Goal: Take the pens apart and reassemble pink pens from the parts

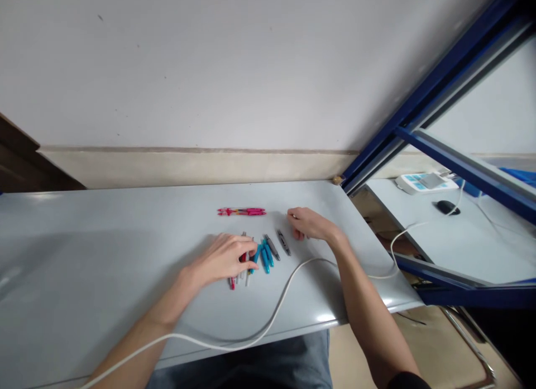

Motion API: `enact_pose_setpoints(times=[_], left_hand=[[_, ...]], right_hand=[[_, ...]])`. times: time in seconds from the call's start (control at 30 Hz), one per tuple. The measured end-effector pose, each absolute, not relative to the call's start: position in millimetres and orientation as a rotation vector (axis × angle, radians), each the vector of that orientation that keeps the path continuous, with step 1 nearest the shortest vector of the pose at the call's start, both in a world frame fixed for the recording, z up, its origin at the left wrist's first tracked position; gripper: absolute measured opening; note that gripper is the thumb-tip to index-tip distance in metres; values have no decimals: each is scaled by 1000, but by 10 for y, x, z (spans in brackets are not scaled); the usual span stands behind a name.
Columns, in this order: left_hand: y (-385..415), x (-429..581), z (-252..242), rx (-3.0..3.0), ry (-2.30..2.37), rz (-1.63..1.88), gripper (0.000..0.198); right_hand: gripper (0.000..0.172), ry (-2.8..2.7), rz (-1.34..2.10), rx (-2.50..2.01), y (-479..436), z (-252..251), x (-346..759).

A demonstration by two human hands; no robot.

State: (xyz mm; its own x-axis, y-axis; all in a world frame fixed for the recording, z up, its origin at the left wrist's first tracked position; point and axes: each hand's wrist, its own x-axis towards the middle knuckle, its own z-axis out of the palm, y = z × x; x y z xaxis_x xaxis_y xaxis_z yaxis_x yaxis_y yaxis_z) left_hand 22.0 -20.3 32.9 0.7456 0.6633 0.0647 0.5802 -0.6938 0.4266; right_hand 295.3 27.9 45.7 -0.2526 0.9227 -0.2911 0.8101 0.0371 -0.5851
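Note:
My left hand [229, 256] is over a loose group of pens, its thumb and forefinger apart, partly covering red and clear ones. A red pen [233, 283] sticks out below the palm. Several bright blue pens [265, 257] lie just right of the fingertips. Beside them rest a grey pen [272, 247] and another grey pen [283, 242], both slanted. My right hand [307, 222] is closed with curled fingers, right of the grey pens; whatever its fingers hold, if anything, is hidden. Pink pens [242, 211] lie side by side farther back.
A white cable [276, 311] loops across the front of the grey table [104, 238] and over my left forearm. The wall [209, 71] borders the back. A blue-framed partition [377, 138] stands at the right; beyond it are a black mouse [448, 207] and a white device [425, 182].

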Motion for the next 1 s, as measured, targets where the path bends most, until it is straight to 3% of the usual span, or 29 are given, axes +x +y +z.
enact_pose_setpoints(times=[0.13, 0.6, 0.83, 1.0], left_hand=[[-219, 266, 284, 2583, 953, 256, 23], [-185, 279, 207, 2726, 1014, 370, 33], [-62, 139, 186, 2676, 1244, 619, 33], [-14, 90, 164, 2653, 1337, 698, 34]], right_hand=[[26, -2078, 1363, -1604, 240, 443, 2985], [24, -2099, 1655, -1308, 190, 452, 2765], [32, -1906, 1183, -1282, 281, 418, 2698], [37, -1558, 1443, -1105, 239, 255, 2462]])
